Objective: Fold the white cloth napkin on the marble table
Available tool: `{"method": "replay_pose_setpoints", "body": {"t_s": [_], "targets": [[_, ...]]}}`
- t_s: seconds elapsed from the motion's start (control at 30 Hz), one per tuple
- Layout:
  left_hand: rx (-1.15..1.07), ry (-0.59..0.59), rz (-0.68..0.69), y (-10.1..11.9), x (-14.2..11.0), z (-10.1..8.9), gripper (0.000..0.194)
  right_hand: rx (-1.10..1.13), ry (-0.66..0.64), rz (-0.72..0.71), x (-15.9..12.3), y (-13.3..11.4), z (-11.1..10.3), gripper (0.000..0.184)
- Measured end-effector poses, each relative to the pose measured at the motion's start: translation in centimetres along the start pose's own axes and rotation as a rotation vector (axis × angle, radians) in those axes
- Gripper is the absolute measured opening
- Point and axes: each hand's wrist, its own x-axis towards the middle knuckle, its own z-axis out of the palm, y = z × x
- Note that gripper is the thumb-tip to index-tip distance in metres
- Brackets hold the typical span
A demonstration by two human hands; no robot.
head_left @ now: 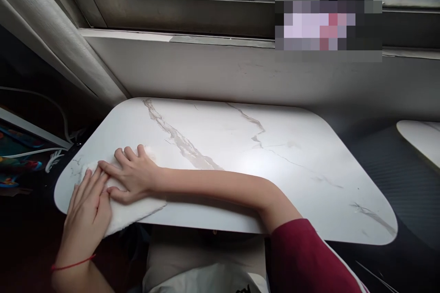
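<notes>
A white cloth (132, 213) lies spread on the left end of a white marble-patterned tabletop (288, 192), its lower edge reaching past the table's near edge. On the cloth's left side my left hand (90, 203) rests flat with its fingers stretched out. My right hand (135, 174) reaches across from the right and presses on the cloth with spread fingers. The two hands touch or nearly touch at the fingers. Both palms hide part of the cloth. A red string (74, 265) circles my left wrist.
Behind the table runs a wall with a window ledge (220, 40). A pale curtain (65, 41) hangs at the left, with white cables (37, 151) below it. Another white tabletop (421, 137) shows at the right edge. A pixelated patch covers part of the window.
</notes>
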Motion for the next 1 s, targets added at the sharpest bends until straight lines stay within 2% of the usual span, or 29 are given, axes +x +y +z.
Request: {"method": "replay_pose_setpoints", "body": {"t_s": [0.2,0.37,0.53,0.7,1.0], "targets": [[-0.013,-0.108,0.104,-2.3,4.8,0.4,0.057,0.012,0.047,0.018,1.3,2.7,0.5,0.069],[0.008,-0.198,0.119,-1.6,9.2,1.1,0.056,-0.017,0.043,0.124,2.3,4.9,0.6,0.063],[0.028,-0.232,0.218,-1.0,14.2,2.8,0.056,-0.062,0.036,0.255,3.1,7.7,0.4,0.059],[0.013,-0.293,0.313,-1.2,19.3,4.4,0.056,-0.083,0.056,0.398,4.6,10.5,0.8,0.058],[-0.090,-0.235,0.373,-3.7,27.6,7.6,0.054,-0.101,0.086,0.462,9.1,16.0,1.7,0.055]]}}
